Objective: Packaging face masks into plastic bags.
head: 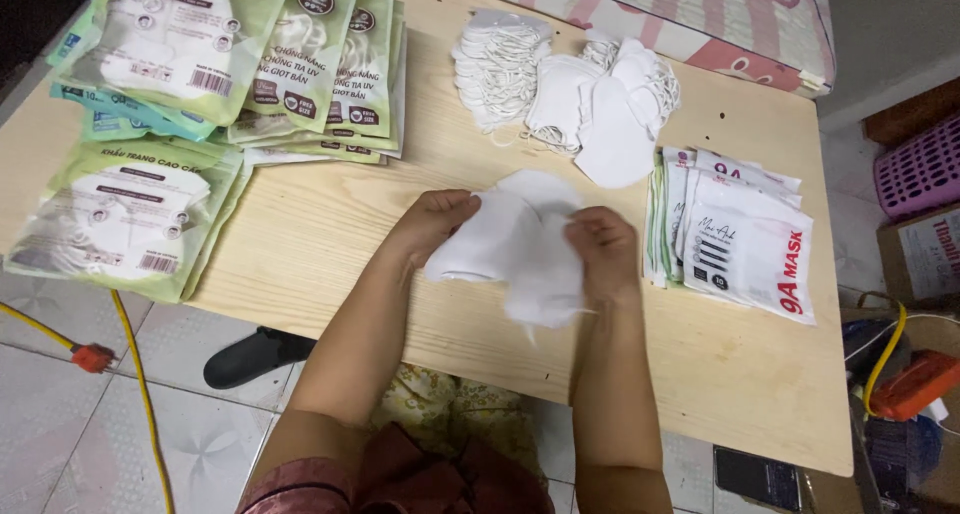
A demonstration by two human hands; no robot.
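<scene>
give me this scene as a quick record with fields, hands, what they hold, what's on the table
left hand: left hand grips the left edge of a small stack of white fabric face masks
right hand: right hand pinches the same stack's right side
surface: light wooden table
behind the hands: loose pile of white masks with ear loops
table left: green-and-white sealed mask packets, overlapping
table right: white flat mask pouches, stacked
floor: yellow cable, black sandal
</scene>
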